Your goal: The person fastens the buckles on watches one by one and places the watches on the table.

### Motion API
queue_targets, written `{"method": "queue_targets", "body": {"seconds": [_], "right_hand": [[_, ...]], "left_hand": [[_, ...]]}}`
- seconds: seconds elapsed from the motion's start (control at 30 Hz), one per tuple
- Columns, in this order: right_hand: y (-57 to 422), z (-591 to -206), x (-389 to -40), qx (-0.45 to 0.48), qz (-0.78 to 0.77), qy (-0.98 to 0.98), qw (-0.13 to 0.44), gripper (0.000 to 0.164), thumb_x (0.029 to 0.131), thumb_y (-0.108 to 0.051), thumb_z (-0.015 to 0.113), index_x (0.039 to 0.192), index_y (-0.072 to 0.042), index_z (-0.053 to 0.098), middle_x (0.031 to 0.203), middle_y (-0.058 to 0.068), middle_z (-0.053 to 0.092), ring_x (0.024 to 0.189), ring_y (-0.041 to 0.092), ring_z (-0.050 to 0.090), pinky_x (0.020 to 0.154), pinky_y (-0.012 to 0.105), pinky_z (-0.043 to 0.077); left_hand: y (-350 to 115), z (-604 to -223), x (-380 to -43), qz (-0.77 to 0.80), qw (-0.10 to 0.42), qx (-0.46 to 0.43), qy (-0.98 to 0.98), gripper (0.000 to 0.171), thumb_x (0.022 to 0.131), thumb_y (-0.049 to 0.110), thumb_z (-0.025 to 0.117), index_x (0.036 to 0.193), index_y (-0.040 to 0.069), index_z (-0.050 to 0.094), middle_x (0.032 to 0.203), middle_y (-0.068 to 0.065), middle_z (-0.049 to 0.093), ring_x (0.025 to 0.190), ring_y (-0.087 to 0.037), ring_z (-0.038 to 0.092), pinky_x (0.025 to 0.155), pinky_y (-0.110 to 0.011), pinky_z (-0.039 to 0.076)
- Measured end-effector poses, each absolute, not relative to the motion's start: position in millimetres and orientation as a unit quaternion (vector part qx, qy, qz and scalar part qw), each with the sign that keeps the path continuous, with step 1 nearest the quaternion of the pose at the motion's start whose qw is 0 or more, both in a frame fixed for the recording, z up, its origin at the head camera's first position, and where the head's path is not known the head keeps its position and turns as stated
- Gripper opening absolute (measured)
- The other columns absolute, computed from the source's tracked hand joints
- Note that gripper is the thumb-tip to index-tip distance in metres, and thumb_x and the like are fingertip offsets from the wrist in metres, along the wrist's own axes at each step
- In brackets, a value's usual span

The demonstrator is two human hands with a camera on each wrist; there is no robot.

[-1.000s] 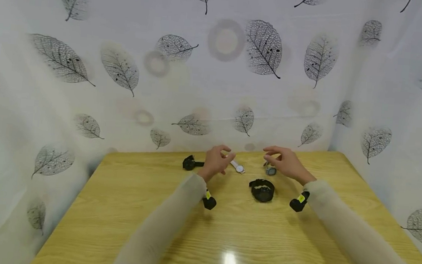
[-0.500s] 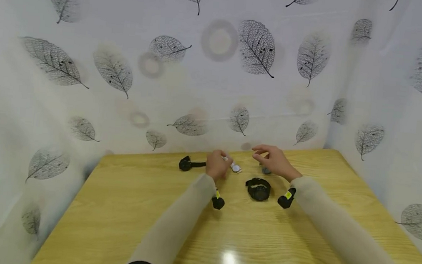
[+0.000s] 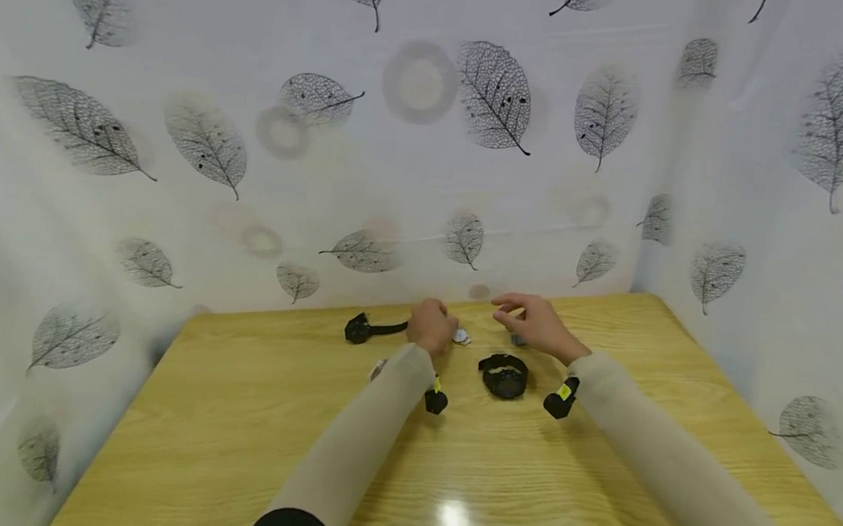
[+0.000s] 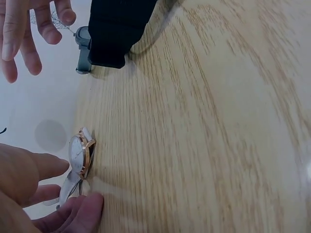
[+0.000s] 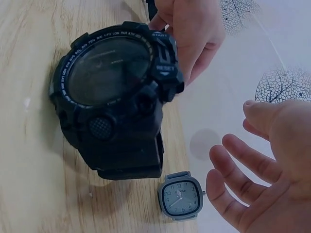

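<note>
White watch, strap now between left fingers

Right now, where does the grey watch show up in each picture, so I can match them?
Head view: the grey watch is right of centre, mostly hidden by the right hand.
Left wrist view: the grey watch is near the top, left of centre.
Right wrist view: the grey watch is at the bottom, just right of centre, its dial showing.
Shared landmark: the chunky black watch, near it in all three.
</note>
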State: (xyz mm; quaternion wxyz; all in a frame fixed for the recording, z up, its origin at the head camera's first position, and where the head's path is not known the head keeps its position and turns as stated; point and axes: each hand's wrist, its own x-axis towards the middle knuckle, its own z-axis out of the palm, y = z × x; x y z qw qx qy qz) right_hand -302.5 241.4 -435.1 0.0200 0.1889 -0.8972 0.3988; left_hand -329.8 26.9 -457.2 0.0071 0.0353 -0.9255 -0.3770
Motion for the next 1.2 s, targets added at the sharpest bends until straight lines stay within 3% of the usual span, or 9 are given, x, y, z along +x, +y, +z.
{"method": "queue_targets", "body": {"seconds": [0.1,0.17,0.33,0.5,0.6,0.8,1.07,1.2], "right_hand": [[240.4,-435.2,-300.3,0.193,0.4,-0.896,0.02,0.035,0.106,-0.023,0.062,0.137,-0.007,0.065,0.122,0.021,0.069,0.082,0.038,0.071,0.06,0.036,0.054],[240.6,-434.8,-298.8,0.195,0.4,-0.895,0.023,0.034,0.106,-0.022,0.061,0.136,-0.007,0.065,0.121,0.021,0.07,0.082,0.038,0.071,0.06,0.036,0.054],[240.0,-437.0,-300.6,0.201,0.392,-0.897,0.033,0.034,0.106,-0.02,0.062,0.136,-0.006,0.065,0.12,0.021,0.07,0.084,0.037,0.071,0.061,0.035,0.054],[237.6,-439.2,-303.7,0.198,0.399,-0.895,0.023,0.034,0.105,-0.022,0.062,0.136,-0.007,0.065,0.12,0.02,0.07,0.081,0.036,0.071,0.059,0.035,0.054],[234.0,-438.7,-305.1,0.198,0.407,-0.892,0.014,0.034,0.105,-0.022,0.062,0.136,-0.008,0.066,0.12,0.02,0.07,0.078,0.037,0.071,0.056,0.035,0.054],[219.8,-436.5,-307.9,0.207,0.409,-0.889,-0.005,0.035,0.106,-0.02,0.061,0.137,-0.005,0.064,0.121,0.023,0.069,0.085,0.039,0.072,0.055,0.034,0.053],[194.7,-439.8,-318.5,0.223,0.412,-0.881,-0.073,0.039,0.106,-0.012,0.06,0.143,0.0,0.058,0.123,0.025,0.069,0.094,0.031,0.074,0.071,0.038,0.062],[188.3,-441.0,-322.5,0.224,0.428,-0.87,-0.096,0.037,0.105,-0.006,0.059,0.141,0.003,0.058,0.122,0.027,0.069,0.096,0.029,0.074,0.067,0.036,0.06]], "left_hand": [[28.4,-460.4,-333.8,-0.373,0.006,0.037,-0.927,0.04,0.095,0.014,0.07,0.063,0.015,0.045,0.054,0.0,0.042,0.039,-0.015,0.044,0.039,-0.029,0.028],[29.1,-462.2,-335.5,-0.376,0.006,0.039,-0.926,0.045,0.093,0.012,0.071,0.06,0.015,0.04,0.05,0.0,0.037,0.038,-0.015,0.042,0.039,-0.03,0.025],[24.4,-461.5,-335.5,-0.409,0.002,0.046,-0.911,0.033,0.092,0.01,0.072,0.066,0.01,0.052,0.06,-0.005,0.055,0.048,-0.019,0.052,0.043,-0.029,0.034],[17.8,-458.6,-330.3,-0.475,-0.002,0.048,-0.879,0.003,0.091,0.006,0.073,0.09,0.004,0.071,0.091,-0.012,0.07,0.058,-0.02,0.064,0.046,-0.029,0.052],[13.9,-460.2,-329.0,-0.512,0.0,0.055,-0.857,0.014,0.089,0.002,0.073,0.102,0.004,0.075,0.103,-0.014,0.07,0.059,-0.02,0.067,0.045,-0.029,0.056],[5.9,-463.4,-327.8,-0.584,-0.011,0.065,-0.809,0.014,0.088,0.0,0.074,0.102,0.004,0.075,0.092,-0.012,0.071,0.061,-0.02,0.069,0.049,-0.032,0.059],[-3.5,-462.3,-322.2,-0.66,-0.051,0.056,-0.747,0.02,0.095,0.0,0.069,0.113,0.006,0.074,0.086,-0.018,0.075,0.072,-0.027,0.075,0.066,-0.042,0.064],[-7.8,-464.2,-321.6,-0.69,-0.065,0.038,-0.72,0.023,0.094,-0.003,0.068,0.115,0.004,0.074,0.087,-0.021,0.076,0.076,-0.033,0.077,0.071,-0.046,0.064]]}}
